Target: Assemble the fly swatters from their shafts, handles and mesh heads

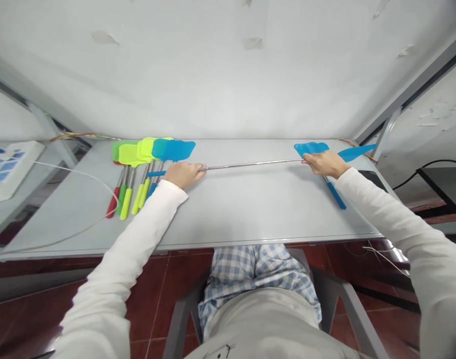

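Left hand (185, 174) is wrapped round the handle (156, 173) end of a long blue swatter (256, 163), right hand (325, 163) is gripping it right by the head (357, 151), so it's stretched out across the worktop (250, 209). A shorter blue swatter (336, 195) lies partly hidden behind the right hand. Just past the left hand there's a bunch of swatters (147, 148), red, green, yellow and blue, tops overlapping near the wall (198, 85).

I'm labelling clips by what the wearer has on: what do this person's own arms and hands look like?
Both arms are in long white sleeves, the left sleeve and right sleeve plain, creased and reaching about the wrists. The left hand and right hand are bare, without gloves.
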`<state>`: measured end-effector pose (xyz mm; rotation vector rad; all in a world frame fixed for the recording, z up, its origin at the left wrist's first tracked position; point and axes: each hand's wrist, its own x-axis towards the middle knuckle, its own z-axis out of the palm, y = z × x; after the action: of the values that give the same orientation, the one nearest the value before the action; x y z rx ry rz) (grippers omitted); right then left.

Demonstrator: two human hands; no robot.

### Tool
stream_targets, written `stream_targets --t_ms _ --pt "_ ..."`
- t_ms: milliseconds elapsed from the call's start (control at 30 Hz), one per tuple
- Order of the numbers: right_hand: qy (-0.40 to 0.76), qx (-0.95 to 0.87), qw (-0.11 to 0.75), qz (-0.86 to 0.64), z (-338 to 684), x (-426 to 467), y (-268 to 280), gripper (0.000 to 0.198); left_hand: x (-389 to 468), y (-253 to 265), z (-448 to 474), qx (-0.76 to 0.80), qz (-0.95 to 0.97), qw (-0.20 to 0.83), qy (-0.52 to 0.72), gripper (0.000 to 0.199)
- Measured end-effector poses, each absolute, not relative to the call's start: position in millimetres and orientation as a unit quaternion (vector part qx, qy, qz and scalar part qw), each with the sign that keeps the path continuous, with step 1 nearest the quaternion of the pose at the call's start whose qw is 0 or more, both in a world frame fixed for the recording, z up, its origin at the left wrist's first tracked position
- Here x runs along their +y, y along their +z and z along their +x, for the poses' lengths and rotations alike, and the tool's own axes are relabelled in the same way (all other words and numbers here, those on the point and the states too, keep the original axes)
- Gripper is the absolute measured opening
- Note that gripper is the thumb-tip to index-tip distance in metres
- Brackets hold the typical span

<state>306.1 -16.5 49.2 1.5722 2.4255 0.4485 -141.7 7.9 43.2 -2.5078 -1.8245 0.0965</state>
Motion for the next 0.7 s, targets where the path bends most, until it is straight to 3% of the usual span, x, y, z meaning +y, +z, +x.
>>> stream_targets --t_ms 100,700 --pt "0.148 0.816 0.130 0.544 299 -23 49 0.044 6 39 -127 -0.571 -0.816 0.066 0.062 0.050" --pt "0.109 0.838 0.151 0.513 244 -32 51 0.043 -11 35 -57 -0.531 -0.846 0.034 0.036 0.050"
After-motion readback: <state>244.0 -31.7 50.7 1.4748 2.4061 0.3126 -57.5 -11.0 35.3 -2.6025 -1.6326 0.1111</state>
